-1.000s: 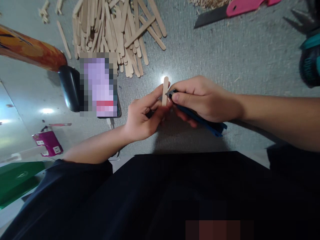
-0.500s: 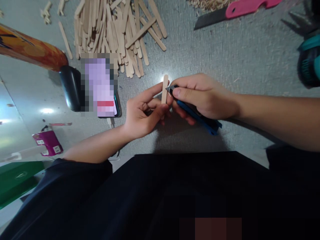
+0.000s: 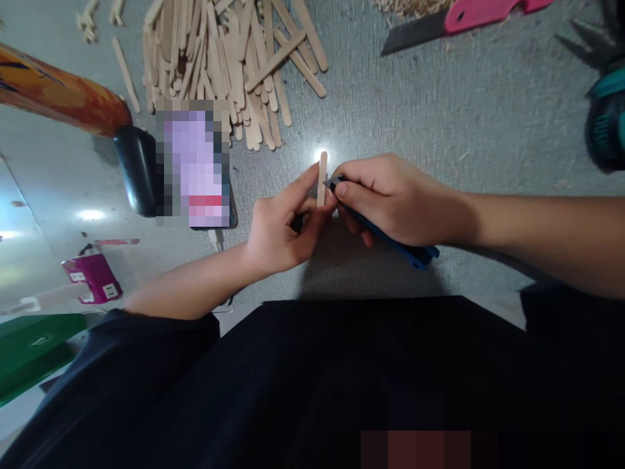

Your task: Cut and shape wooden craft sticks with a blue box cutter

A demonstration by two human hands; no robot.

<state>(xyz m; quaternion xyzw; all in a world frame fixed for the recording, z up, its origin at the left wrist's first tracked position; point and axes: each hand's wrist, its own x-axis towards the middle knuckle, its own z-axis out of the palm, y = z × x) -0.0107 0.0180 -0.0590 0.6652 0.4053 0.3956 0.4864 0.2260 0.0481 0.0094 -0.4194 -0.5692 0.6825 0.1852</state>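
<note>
A pale wooden stick [image 3: 322,178] stands nearly upright in the picture, pinched between the fingers of my left hand [image 3: 286,228]. My right hand [image 3: 395,198] is closed around a blue utility knife [image 3: 390,241], its thumb near the front end. The knife's dark blade points left and lies at the right edge of the stick; whether it touches the wood I cannot tell. Fingertips of both hands are close together just below the blade.
Behind my hands lies a big pile of wooden sticks [image 3: 234,58]. A phone [image 3: 200,169], a black case [image 3: 137,170] and an orange cylinder [image 3: 63,91] are at the left, beyond a purple power adapter [image 3: 95,279]. A pink-handled saw [image 3: 469,18] lies at the back right.
The stick has turned so that it looks narrower, and its top sits slightly lower. My right hand and the knife have shifted slightly down. My left fingers have drawn in closer.
</note>
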